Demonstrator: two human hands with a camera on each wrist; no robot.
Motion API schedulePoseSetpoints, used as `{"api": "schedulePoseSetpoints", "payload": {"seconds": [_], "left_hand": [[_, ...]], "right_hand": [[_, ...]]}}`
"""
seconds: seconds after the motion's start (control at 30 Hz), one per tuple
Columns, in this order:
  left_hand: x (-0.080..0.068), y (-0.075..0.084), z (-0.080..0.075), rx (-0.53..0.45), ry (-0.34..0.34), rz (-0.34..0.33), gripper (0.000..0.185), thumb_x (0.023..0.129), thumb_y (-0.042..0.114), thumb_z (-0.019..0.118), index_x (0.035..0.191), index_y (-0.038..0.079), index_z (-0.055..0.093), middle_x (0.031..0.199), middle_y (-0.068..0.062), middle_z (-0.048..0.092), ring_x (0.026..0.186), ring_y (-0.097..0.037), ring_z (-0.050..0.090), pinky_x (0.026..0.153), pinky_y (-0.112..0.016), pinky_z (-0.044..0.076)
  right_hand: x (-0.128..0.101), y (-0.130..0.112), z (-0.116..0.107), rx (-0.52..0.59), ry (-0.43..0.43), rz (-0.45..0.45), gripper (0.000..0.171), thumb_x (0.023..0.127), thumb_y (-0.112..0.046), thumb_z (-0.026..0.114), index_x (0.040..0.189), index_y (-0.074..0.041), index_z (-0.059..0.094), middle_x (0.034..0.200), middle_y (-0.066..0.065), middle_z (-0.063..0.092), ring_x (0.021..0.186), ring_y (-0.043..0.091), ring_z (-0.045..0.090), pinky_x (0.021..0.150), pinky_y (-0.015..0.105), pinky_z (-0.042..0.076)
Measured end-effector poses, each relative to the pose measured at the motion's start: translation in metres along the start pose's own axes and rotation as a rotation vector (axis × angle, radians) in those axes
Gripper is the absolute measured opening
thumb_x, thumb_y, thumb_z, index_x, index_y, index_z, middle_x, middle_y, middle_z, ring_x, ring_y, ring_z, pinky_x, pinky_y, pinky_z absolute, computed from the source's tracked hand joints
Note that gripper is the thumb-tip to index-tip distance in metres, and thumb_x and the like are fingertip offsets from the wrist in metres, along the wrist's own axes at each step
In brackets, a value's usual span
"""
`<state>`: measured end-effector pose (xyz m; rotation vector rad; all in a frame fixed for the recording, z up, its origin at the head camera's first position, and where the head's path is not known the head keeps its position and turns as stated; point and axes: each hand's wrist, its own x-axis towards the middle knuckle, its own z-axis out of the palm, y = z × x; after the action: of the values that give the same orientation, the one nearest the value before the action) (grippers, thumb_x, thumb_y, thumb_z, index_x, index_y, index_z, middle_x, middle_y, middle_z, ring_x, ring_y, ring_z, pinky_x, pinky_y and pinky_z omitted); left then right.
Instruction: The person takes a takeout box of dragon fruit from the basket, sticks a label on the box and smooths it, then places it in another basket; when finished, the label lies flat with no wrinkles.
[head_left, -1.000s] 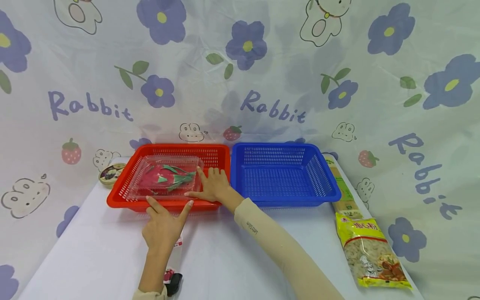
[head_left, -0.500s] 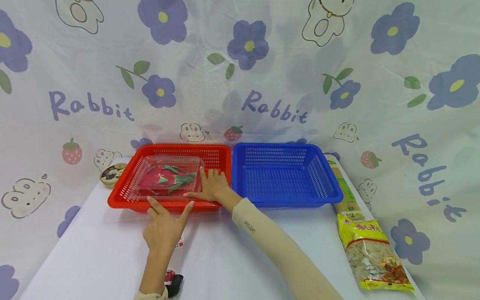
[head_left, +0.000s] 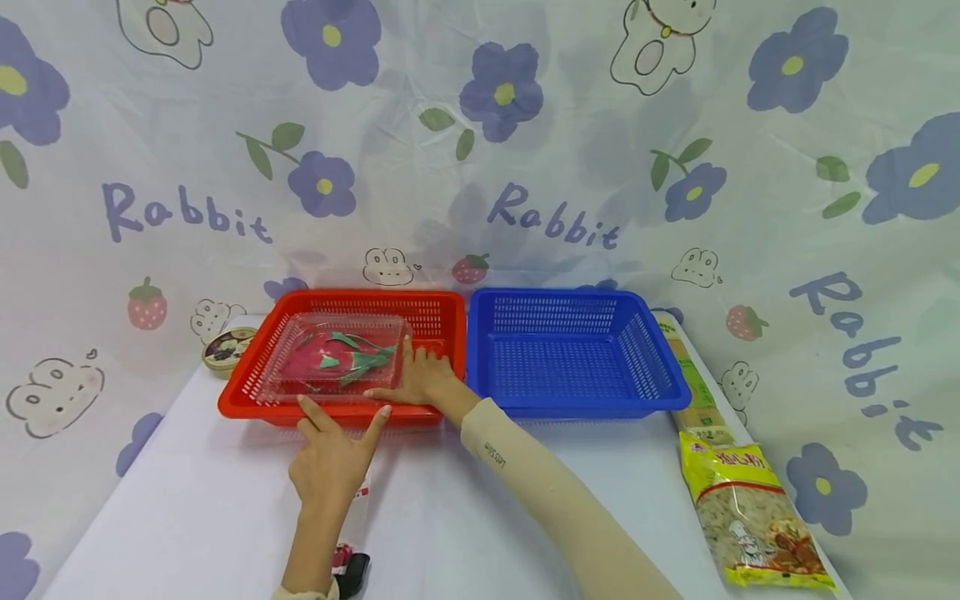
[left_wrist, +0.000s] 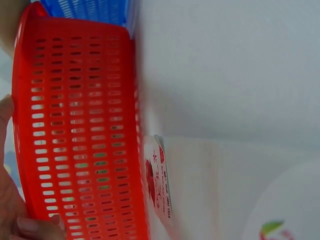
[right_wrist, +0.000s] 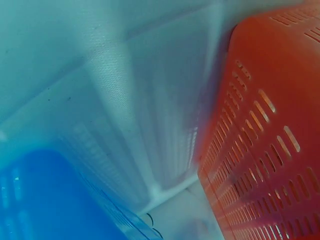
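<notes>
A clear plastic box (head_left: 281, 354) lies inside the red basket (head_left: 251, 410), and a pink dragon fruit with green tips (head_left: 318, 358) shows through its lid. My right hand (head_left: 423, 379) reaches over the basket's front rim, thumb and index finger spread along the box's right end. At the front rim is my left hand (head_left: 330, 458), its index fingertip by the box's near edge and its thumb stretched to the right. The left wrist view shows fingers around the rim of the slotted basket wall (left_wrist: 80, 150). My right hand is out of its own wrist view.
A blue basket (head_left: 577, 412) stands right of the red one. Beyond it are a long green-labelled packet (head_left: 693, 383) and a yellow bag of pale pasta-like pieces (head_left: 738, 508). A round tin (head_left: 225, 352) sits at the left. A flat packet (head_left: 358, 510) lies near my left forearm.
Both hands keep nearly the same place on the box and basket. The whole head view has shifted slightly to the right and down.
</notes>
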<state>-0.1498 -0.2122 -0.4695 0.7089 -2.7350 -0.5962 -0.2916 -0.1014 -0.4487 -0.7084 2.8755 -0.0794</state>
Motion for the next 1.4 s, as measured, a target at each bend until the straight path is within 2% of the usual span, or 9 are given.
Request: {"api": "schedulePoseSetpoints", "payload": {"seconds": [0.17, 0.33, 0.4, 0.53, 0.63, 0.67, 0.87, 1.1, 1.4], "left_hand": [[-0.0003, 0.0001, 0.0006, -0.006, -0.006, -0.002, 0.131, 0.079, 0.089, 0.039, 0.154, -0.006, -0.01, 0.114, -0.036, 0.043, 0.047, -0.029, 0.046, 0.04, -0.038, 0.035], [-0.0005, 0.0006, 0.0005, -0.008, -0.012, -0.007, 0.132, 0.078, 0.09, 0.039, 0.154, -0.005, -0.011, 0.113, -0.036, 0.043, 0.046, -0.029, 0.046, 0.04, -0.038, 0.035], [-0.0001, 0.0006, 0.0007, -0.009, -0.011, -0.008, 0.132, 0.078, 0.09, 0.04, 0.154, -0.005, -0.011, 0.113, -0.035, 0.043, 0.046, -0.029, 0.046, 0.04, -0.038, 0.036], [0.0002, 0.0005, 0.0013, -0.01, -0.011, -0.008, 0.132, 0.078, 0.09, 0.04, 0.154, -0.005, -0.011, 0.113, -0.035, 0.043, 0.047, -0.029, 0.046, 0.04, -0.039, 0.036], [0.0004, 0.0002, 0.0016, -0.012, -0.014, -0.009, 0.132, 0.078, 0.09, 0.039, 0.154, -0.005, -0.011, 0.113, -0.035, 0.043, 0.048, -0.03, 0.046, 0.04, -0.039, 0.037], [0.0005, 0.0002, 0.0017, -0.013, -0.016, -0.011, 0.132, 0.078, 0.09, 0.039, 0.154, -0.005, -0.012, 0.113, -0.035, 0.042, 0.048, -0.03, 0.047, 0.041, -0.039, 0.037], [0.0012, -0.0001, 0.0021, -0.02, -0.023, -0.019, 0.133, 0.077, 0.091, 0.039, 0.154, -0.004, -0.013, 0.115, -0.035, 0.042, 0.048, -0.03, 0.047, 0.041, -0.04, 0.038], [0.0012, -0.0003, 0.002, -0.023, -0.019, -0.015, 0.134, 0.077, 0.091, 0.039, 0.154, -0.005, -0.014, 0.115, -0.036, 0.042, 0.049, -0.031, 0.049, 0.041, -0.041, 0.038], [0.0005, -0.0003, 0.002, -0.028, -0.022, -0.01, 0.133, 0.078, 0.09, 0.039, 0.154, -0.004, -0.015, 0.112, -0.036, 0.042, 0.048, -0.03, 0.048, 0.04, -0.039, 0.037]], "right_hand": [[0.0007, -0.0013, 0.001, 0.084, -0.059, 0.012, 0.124, 0.077, -0.09, 0.037, 0.159, -0.01, -0.01, 0.158, 0.013, 0.037, 0.141, 0.034, 0.043, 0.112, 0.048, 0.038], [0.0011, -0.0021, 0.0008, 0.131, -0.09, 0.022, 0.125, 0.077, -0.091, 0.037, 0.157, -0.01, -0.016, 0.153, 0.013, 0.044, 0.133, 0.033, 0.053, 0.113, 0.05, 0.037], [0.0017, -0.0022, 0.0007, 0.137, -0.094, 0.024, 0.126, 0.077, -0.091, 0.036, 0.157, -0.01, -0.018, 0.147, 0.012, 0.052, 0.126, 0.032, 0.059, 0.111, 0.048, 0.04], [0.0025, -0.002, 0.0009, 0.158, -0.105, 0.028, 0.125, 0.076, -0.092, 0.035, 0.157, -0.011, -0.017, 0.117, 0.008, 0.07, 0.107, 0.029, 0.07, 0.098, 0.041, 0.052], [0.0027, -0.0017, 0.0013, 0.188, -0.113, 0.033, 0.126, 0.076, -0.092, 0.036, 0.157, -0.012, -0.017, 0.098, 0.006, 0.071, 0.096, 0.028, 0.07, 0.09, 0.038, 0.055], [0.0029, -0.0016, 0.0013, 0.196, -0.112, 0.032, 0.126, 0.076, -0.092, 0.036, 0.157, -0.012, -0.016, 0.097, 0.006, 0.07, 0.094, 0.028, 0.07, 0.089, 0.039, 0.055], [0.0043, -0.0017, 0.0023, 0.235, -0.105, 0.023, 0.127, 0.075, -0.091, 0.037, 0.157, -0.012, -0.018, 0.103, 0.007, 0.07, 0.094, 0.03, 0.069, 0.092, 0.041, 0.054], [0.0034, -0.0012, 0.0013, 0.321, -0.107, 0.001, 0.125, 0.078, -0.088, 0.041, 0.156, -0.014, -0.022, 0.1, 0.009, 0.067, 0.092, 0.028, 0.069, 0.091, 0.041, 0.055], [0.0034, 0.0006, 0.0016, 0.411, -0.123, -0.03, 0.124, 0.08, -0.085, 0.044, 0.154, -0.014, -0.025, 0.107, 0.009, 0.068, 0.104, 0.029, 0.07, 0.097, 0.042, 0.052]]}}
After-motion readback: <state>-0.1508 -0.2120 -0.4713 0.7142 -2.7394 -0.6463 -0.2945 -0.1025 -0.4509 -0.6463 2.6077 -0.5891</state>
